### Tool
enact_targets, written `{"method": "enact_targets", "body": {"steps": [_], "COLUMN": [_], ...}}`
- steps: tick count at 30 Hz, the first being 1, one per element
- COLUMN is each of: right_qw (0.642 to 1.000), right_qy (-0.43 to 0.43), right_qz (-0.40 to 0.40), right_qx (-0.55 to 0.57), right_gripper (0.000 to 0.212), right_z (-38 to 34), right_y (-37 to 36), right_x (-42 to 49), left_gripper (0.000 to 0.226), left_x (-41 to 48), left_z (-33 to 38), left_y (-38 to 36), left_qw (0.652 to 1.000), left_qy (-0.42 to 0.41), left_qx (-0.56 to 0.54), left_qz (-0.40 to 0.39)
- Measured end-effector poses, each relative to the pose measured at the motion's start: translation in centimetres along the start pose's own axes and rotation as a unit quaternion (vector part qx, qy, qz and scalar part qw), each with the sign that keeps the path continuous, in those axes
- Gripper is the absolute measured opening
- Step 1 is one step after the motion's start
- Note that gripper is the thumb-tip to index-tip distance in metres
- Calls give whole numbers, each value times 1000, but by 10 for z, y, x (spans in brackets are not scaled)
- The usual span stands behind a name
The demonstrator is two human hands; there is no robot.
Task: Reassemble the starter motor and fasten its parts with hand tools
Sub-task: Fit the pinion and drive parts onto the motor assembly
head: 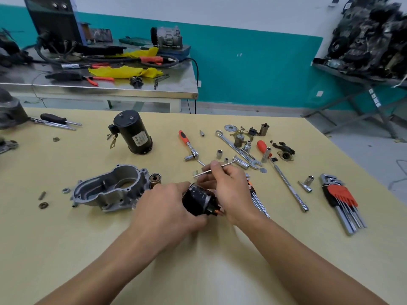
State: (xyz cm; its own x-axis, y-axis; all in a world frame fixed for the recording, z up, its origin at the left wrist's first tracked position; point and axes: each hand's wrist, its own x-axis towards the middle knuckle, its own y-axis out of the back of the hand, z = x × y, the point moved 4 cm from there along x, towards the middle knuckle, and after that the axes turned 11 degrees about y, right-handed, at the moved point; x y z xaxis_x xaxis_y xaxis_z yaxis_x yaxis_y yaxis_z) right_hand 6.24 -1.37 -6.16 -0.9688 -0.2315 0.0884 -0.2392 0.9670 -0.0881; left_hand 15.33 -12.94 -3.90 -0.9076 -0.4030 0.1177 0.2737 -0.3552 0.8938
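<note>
My left hand (167, 208) grips a black cylindrical solenoid (197, 200) just above the yellow table, copper showing at its near end. My right hand (226, 188) is closed around a thin metal rod (214, 169) that slants up to the right, and it also touches the solenoid's right side. To the left lies the grey aluminium housing (110, 188), open side up, with a small brass-coloured cylinder (155, 179) beside it. Farther back, the black motor body (133, 132) lies on its side.
An orange-handled ratchet (187, 144), spanners (235, 148), sockets (219, 154), small motor parts (242, 134), a long extension bar (288, 188) and a hex key set (341, 199) lie right of my hands. Nuts (43, 205) and screwdrivers (57, 119) lie at the left. A steel bench (99, 84) stands behind.
</note>
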Motion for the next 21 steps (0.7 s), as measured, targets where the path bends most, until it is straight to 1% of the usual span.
{"method": "enact_targets", "body": {"steps": [2, 4, 6, 8, 11, 14, 17, 19, 21], "right_qw": [1000, 1000, 999, 998, 994, 982, 971, 965, 960], "right_qy": [0, 3, 3, 20, 104, 182, 202, 204, 216], "right_qz": [6, -14, -42, -45, -6, 53, 108, 110, 110], "right_qx": [10, -25, -34, -30, -29, 9, 73, 121, 137], "right_gripper": [32, 32, 31, 32, 35, 36, 36, 37, 37], "right_z": [-1, 2, 6, 8, 10, 9, 9, 10, 11], "right_y": [-1, -3, -5, -6, -2, 3, 10, 12, 13], "right_x": [0, 1, -1, -3, -8, -15, -15, -13, -12], "left_gripper": [52, 60, 62, 61, 53, 45, 45, 46, 56], "left_x": [-4, -8, -13, -17, -18, -18, -15, -16, -18], "left_z": [5, 8, 8, 5, 4, 9, 12, 13, 10], "left_y": [-3, -10, -16, -20, -20, -18, -18, -19, -19], "left_qw": [994, 980, 968, 957, 939, 914, 901, 901, 906], "left_qy": [-77, -143, -194, -230, -270, -316, -334, -334, -327], "left_qx": [62, 119, 129, 111, 81, 86, 100, 99, 78], "left_qz": [47, 71, 97, 140, 198, 240, 258, 257, 257]}}
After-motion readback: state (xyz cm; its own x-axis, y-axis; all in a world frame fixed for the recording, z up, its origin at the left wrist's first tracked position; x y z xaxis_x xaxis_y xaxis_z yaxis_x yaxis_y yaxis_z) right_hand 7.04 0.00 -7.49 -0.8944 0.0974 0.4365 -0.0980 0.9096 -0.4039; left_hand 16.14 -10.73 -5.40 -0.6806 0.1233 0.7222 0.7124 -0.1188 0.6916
